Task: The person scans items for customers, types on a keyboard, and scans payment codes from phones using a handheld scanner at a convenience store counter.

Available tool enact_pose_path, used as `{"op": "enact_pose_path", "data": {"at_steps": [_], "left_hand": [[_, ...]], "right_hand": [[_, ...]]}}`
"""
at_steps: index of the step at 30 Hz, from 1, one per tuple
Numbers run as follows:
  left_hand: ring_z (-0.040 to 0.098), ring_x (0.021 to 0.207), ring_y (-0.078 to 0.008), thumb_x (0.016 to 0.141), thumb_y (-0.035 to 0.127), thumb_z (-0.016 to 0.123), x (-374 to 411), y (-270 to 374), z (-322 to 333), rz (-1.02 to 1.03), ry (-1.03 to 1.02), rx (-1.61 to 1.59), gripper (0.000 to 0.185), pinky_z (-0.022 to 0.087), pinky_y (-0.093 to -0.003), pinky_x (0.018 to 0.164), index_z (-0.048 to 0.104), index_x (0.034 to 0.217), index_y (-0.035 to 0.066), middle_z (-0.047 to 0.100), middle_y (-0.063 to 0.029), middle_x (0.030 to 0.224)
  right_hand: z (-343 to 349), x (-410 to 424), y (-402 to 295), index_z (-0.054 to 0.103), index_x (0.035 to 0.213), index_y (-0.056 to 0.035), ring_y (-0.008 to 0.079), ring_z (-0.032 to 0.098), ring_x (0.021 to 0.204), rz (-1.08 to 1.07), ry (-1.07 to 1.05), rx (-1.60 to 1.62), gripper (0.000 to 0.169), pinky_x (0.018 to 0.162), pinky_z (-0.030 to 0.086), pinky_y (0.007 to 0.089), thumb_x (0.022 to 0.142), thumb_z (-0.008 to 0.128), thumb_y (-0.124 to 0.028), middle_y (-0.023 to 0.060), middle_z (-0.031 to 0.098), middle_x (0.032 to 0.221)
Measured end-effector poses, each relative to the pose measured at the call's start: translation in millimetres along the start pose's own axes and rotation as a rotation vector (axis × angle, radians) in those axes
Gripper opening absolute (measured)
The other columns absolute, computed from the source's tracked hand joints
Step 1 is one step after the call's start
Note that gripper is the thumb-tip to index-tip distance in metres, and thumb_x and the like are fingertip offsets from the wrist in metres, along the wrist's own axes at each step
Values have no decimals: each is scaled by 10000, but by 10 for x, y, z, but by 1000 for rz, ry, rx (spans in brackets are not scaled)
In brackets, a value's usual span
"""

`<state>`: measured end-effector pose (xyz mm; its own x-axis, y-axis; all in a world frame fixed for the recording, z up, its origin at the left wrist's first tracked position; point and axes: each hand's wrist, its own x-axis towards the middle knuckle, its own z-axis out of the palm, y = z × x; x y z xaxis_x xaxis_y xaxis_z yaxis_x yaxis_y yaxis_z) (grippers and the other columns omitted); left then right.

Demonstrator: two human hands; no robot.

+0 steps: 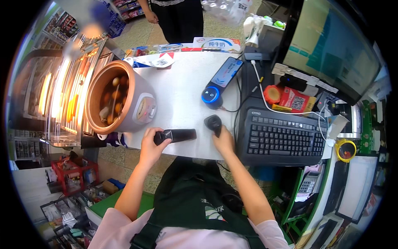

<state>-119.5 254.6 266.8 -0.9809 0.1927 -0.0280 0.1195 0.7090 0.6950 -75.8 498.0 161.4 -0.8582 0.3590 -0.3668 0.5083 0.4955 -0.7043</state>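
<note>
My left hand [153, 145] is closed around one end of a dark, bottle-like container [183, 135]. It lies sideways at the near side of the white counter [174, 90], its other end towards the right. A black handheld barcode scanner [213, 122] is in my right hand [225, 142], gripped by the handle, its head tilted up and away from me. Just beyond the scanner stands a payment terminal [212, 97] with a blue glowing ring and a lit screen. A grey cooker [144, 90] holding brown eggs [116, 95] in dark liquid sits left of my left hand.
To the right lie a black keyboard [283, 137] and a large monitor [332, 46]. A glass-covered heated roller grill [67, 96] flanks the cooker. Boxes, including a milk carton box [216, 44], line the far edge, and a person [177, 20] stands beyond. Cables cross beside the terminal.
</note>
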Motion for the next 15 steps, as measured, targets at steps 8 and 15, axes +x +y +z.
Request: {"op": "enact_pose_path", "data": {"at_steps": [8, 15], "left_hand": [[559, 921, -239, 623, -26, 743, -134, -137, -117, -190, -113, -244, 379, 463, -323, 795, 573, 959, 20, 551, -95, 963], [566, 922, -248, 532, -70, 754, -353, 17, -233, 191, -350, 132, 352, 473, -327, 796, 629, 842, 41, 557, -88, 944]], "right_hand": [[-502, -889, 16, 536, 1038, -22, 396, 588, 855, -201, -279, 149, 390, 725, 470, 424, 698, 676, -153, 218, 610, 881], [-708, -1241, 142, 514, 1111, -50, 374, 585, 874, -107, -261, 115, 443, 738, 468, 431, 705, 658, -154, 177, 613, 935]]}}
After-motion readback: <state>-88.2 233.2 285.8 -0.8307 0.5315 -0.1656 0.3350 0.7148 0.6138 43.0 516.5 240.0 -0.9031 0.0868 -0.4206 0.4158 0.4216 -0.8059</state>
